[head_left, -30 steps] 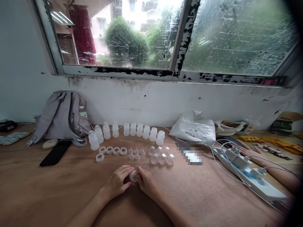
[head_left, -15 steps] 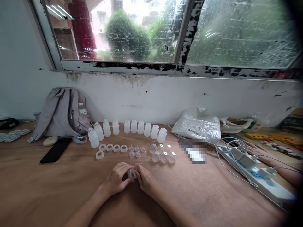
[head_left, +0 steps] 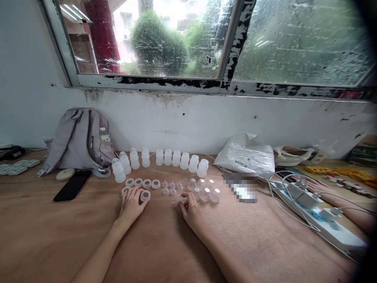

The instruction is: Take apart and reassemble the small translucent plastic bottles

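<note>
1. Ten whitish bottles: four left, six right.
2. Six white rings, one of them in the left hand.
3. Five clear teats.
4. Six clear domed caps.
5. One small clear piece in the right hand.
6. One backpack, one black phone, one power strip.

A whitish ring shows its round open middle. At its three o'clock, well apart, is a small clear piece, partly hidden.
</note>
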### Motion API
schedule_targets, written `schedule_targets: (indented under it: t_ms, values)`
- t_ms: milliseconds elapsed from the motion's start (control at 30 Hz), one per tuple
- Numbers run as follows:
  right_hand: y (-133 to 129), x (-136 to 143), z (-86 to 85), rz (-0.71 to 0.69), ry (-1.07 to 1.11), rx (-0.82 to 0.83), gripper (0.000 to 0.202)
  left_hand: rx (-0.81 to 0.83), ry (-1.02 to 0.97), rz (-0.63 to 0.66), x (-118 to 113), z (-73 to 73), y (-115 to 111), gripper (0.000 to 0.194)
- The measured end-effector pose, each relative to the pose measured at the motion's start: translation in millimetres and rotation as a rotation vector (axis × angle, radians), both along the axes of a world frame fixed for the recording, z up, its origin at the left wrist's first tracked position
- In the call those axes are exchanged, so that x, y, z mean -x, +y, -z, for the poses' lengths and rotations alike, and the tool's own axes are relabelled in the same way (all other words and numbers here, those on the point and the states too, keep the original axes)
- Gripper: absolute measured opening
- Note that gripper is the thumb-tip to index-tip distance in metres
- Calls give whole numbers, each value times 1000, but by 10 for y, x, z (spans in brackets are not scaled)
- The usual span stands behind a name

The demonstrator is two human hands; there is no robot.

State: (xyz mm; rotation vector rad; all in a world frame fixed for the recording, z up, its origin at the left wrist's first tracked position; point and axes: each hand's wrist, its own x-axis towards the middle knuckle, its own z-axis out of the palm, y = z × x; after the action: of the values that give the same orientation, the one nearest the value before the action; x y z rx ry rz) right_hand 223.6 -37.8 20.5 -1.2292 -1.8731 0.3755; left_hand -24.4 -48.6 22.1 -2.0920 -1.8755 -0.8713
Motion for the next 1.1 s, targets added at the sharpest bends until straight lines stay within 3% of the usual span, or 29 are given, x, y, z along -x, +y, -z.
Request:
schedule_targets:
  t_ms: [167,333,467,567,700,1100]
  values:
    - [24,18,-21,17,10,9,16,0,38,-202,206,45,51,33]
    - [58,72,-26,89,-46,-23,23,23,29,-260,267,127,79,40]
    - [109,140,-30,181,-102,-41,24,33,-4,-225,285,243,123,51]
    - [160,188,-28,219,-116,-40,24,8,-22,-149,316,319,162,52]
    - [227,215,-2,256,-132,-30,27,-35,-43,-141,346,361,187,50]
    - [283,188,33,259,-109,-44,24,-68,-58,-126,251,191,122,46]
